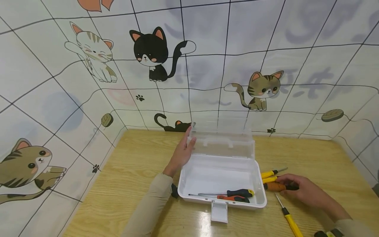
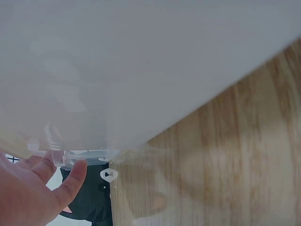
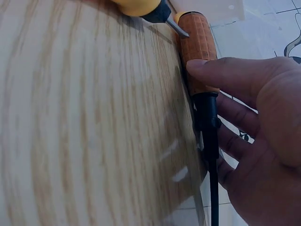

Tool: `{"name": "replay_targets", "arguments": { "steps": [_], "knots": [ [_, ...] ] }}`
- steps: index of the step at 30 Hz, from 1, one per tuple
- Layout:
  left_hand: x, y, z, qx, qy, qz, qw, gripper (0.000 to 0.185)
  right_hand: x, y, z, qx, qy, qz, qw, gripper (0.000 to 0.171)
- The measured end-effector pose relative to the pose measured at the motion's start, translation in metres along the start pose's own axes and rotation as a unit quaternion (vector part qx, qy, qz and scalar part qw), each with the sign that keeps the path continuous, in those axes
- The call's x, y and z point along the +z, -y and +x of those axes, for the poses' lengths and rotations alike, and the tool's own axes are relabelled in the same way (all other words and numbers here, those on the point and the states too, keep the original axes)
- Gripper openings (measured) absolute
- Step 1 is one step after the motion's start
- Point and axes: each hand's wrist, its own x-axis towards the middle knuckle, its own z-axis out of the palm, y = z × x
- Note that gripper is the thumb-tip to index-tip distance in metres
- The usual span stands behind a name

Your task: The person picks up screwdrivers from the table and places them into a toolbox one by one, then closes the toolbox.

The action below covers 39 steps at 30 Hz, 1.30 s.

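A white toolbox (image 1: 220,169) stands with its clear lid (image 1: 222,148) raised at the back. My left hand (image 1: 181,153) holds the lid's left edge, with the thumb in front and the fingers at the rim. Inside the box lie a black-and-yellow screwdriver (image 1: 240,193) and a red-and-black handled one (image 1: 232,198). Right of the box, my right hand (image 1: 305,191) grips an orange-handled tool (image 3: 200,47), its thumb across the textured handle. A black collar and a thin black length extend from that handle; its exact kind I cannot tell.
Yellow-handled screwdrivers (image 1: 267,174) lie against the box's right side. Another yellow screwdriver (image 1: 291,222) lies nearer the front edge, below my right hand. The front latch (image 1: 219,212) hangs down over the wooden table (image 1: 142,158). A cat-patterned wall covering (image 1: 207,72) rises behind.
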Motion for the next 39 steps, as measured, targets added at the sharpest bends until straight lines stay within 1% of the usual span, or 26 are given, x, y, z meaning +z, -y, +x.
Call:
{"name": "replay_targets", "arguments": {
  "steps": [5,10,13,18,23,30,39],
  "knots": [
    [0.0,-0.0001,-0.0003,0.004,0.0,0.004,1.0,0.067,-0.0008,0.0017,-0.0005,0.015,-0.002,-0.011,1.0,0.039],
    [0.0003,-0.0004,-0.0007,0.0,0.003,0.0,1.0,0.068,-0.0005,0.0025,-0.0012,0.026,0.005,-0.025,0.999,0.037],
    [0.0009,-0.0001,-0.001,-0.003,0.005,0.0,1.0,0.067,0.0009,0.0011,-0.0022,0.017,0.002,-0.029,0.999,0.036],
    [0.0014,-0.001,-0.0023,0.002,0.002,-0.001,1.0,0.067,0.0027,0.0002,-0.0042,-0.006,-0.009,-0.024,1.0,0.035],
    [0.0009,-0.0015,-0.0025,0.005,-0.001,0.001,1.0,0.066,0.0016,0.0028,-0.0037,0.0,-0.002,-0.028,1.0,0.034],
    [0.0001,-0.0019,-0.0029,0.003,0.0,0.007,1.0,0.067,-0.0002,0.0062,-0.0017,0.029,0.013,-0.02,0.999,0.033],
    [-0.0003,-0.0012,-0.0025,0.003,0.002,0.009,1.0,0.066,0.0001,0.0072,-0.0015,0.021,-0.002,-0.023,0.999,0.032]
  ]
}}
